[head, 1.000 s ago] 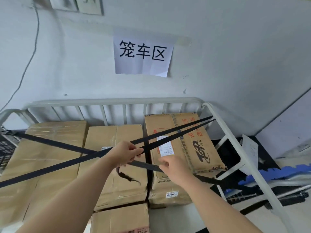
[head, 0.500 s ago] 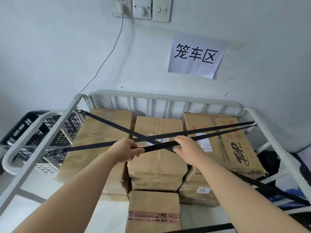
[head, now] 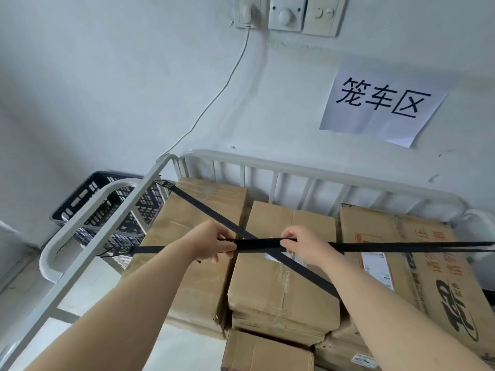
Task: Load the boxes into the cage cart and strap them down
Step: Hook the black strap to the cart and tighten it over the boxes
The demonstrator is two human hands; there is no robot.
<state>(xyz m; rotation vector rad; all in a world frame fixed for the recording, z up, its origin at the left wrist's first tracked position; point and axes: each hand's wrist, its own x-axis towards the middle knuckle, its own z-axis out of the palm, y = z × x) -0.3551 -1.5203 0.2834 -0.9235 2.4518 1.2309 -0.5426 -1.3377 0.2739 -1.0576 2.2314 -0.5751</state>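
Several brown cardboard boxes (head: 284,285) stand packed inside a white metal cage cart (head: 316,174). Two black straps cross above them. One strap (head: 401,247) runs level from the left rail to the right edge; the other strap (head: 203,207) runs diagonally from the far left corner toward the near right. My left hand (head: 211,243) pinches the level strap left of the crossing. My right hand (head: 302,243) pinches the same strap just right of the crossing. A smaller box (head: 265,353) sits lower at the front.
A black plastic crate (head: 88,199) stands outside the cart's left rail (head: 107,236). A paper sign (head: 380,100) and a wall socket with a white cable (head: 222,89) are on the wall behind the cart.
My view has swung left and closer. My hands came together at the crossing, the right hand now pinching the level strap, which lies flatter and tauter than before.
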